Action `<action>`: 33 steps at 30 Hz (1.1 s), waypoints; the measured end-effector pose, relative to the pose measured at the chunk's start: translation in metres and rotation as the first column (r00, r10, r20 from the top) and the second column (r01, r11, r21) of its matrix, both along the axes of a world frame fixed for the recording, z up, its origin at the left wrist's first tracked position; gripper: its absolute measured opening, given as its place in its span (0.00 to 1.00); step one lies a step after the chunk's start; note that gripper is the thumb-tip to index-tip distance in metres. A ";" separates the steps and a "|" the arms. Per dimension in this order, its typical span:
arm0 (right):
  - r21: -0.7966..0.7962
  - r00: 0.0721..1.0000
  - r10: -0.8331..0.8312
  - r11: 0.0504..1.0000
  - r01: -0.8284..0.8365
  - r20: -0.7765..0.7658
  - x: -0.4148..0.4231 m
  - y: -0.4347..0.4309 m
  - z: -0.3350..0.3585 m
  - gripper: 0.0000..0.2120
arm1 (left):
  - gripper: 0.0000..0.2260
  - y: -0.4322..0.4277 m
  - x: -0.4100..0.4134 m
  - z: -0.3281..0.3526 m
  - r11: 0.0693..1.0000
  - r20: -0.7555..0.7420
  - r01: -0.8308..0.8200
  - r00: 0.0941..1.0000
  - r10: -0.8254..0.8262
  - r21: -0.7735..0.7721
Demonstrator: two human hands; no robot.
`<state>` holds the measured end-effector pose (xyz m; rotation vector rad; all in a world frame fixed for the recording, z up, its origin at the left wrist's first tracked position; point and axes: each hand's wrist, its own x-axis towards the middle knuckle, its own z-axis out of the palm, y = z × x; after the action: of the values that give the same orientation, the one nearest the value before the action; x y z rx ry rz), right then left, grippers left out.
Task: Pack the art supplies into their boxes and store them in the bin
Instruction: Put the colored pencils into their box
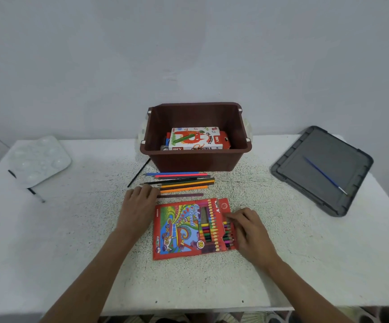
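Note:
A red colour pencil box (184,229) lies flat on the table in front of me, several pencils showing at its right end. My right hand (247,227) rests on that end, fingertips on the pencil tips. Several loose colour pencils (184,183) lie in a row behind the box. My left hand (140,201) lies on the table with its fingertips touching the pencils' left ends. Behind them stands the brown bin (196,159), holding an oil pastels box (196,138).
The bin's grey lid (342,183) lies at the right with a blue paintbrush (324,174) on it. A white paint palette (37,159) sits at the far left, a brush (34,192) under it. A thin black brush (138,172) lies left of the bin.

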<state>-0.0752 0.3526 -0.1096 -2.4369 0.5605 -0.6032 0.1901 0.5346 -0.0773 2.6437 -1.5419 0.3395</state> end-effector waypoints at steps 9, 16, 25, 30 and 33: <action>-0.029 0.989 -0.073 0.997 0.077 0.126 0.005 0.012 0.016 0.11 | 0.05 -0.029 -0.055 0.030 0.836 -0.840 -0.398 0.528 -0.129 -0.379; -0.139 0.989 0.014 0.990 0.007 0.148 0.041 0.024 0.037 0.14 | 0.04 -0.037 -0.084 0.033 0.830 -0.927 -0.420 0.234 -0.292 -0.368; -0.205 0.999 0.033 0.979 -0.026 0.033 0.028 0.003 0.029 0.11 | 0.07 -0.031 -0.079 0.019 0.916 -0.844 -0.232 0.508 -0.172 -0.326; -0.351 0.989 -0.132 0.931 0.102 -0.062 -0.021 -0.053 0.025 0.07 | 0.21 0.002 -0.054 -0.005 0.922 -0.582 -0.181 0.811 -0.056 -0.341; -0.435 0.974 -0.192 0.892 0.121 -0.121 -0.047 -0.079 0.031 0.10 | 0.27 0.021 -0.048 -0.023 0.932 -0.551 -0.208 0.834 0.010 -0.297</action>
<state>-0.1218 0.2731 -0.0788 -2.8934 0.7654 -0.6531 0.1419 0.5555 -0.0999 2.2732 -1.0365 -0.1285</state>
